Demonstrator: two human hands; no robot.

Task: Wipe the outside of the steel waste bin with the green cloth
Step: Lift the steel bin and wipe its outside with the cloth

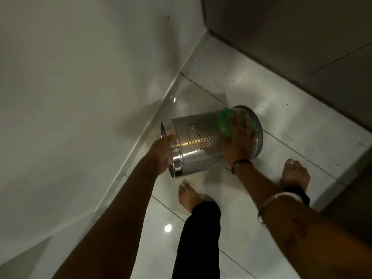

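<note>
The steel waste bin (201, 141) is a perforated cylinder held tilted on its side above the floor, its open mouth to the left and its base to the right. My left hand (162, 153) grips the polished rim at the mouth. My right hand (238, 137) presses the green cloth (226, 122) against the bin's outer wall close to the base. Only a folded edge of the cloth shows past my fingers. The bin's far side is hidden.
A white wall (80, 77) runs along the left, meeting the glossy tiled floor (281, 109) in a corner behind the bin. A dark panel (302, 37) stands at the back right. My bare feet (189, 195) are on the tiles just below the bin.
</note>
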